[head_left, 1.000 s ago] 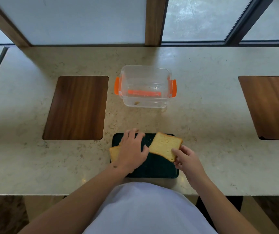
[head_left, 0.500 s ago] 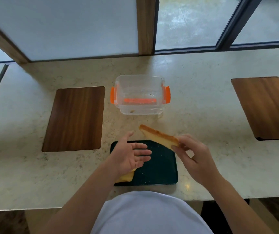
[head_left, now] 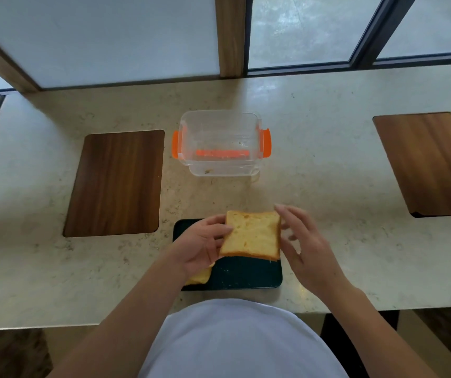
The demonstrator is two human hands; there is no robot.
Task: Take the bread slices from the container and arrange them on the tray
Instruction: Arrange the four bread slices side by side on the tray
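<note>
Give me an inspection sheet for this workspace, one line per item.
Surface: pale stone counter with two inset wood panels.
Job's things: clear container, no slices in it; dark tray; one bread slice held above the tray; second slice on the tray's left edge.
Clutter: nothing seen.
Grippers: left hand holds the slice; right hand open beside it.
Cables: nothing seen.
Surroundings: windows behind the counter.
</note>
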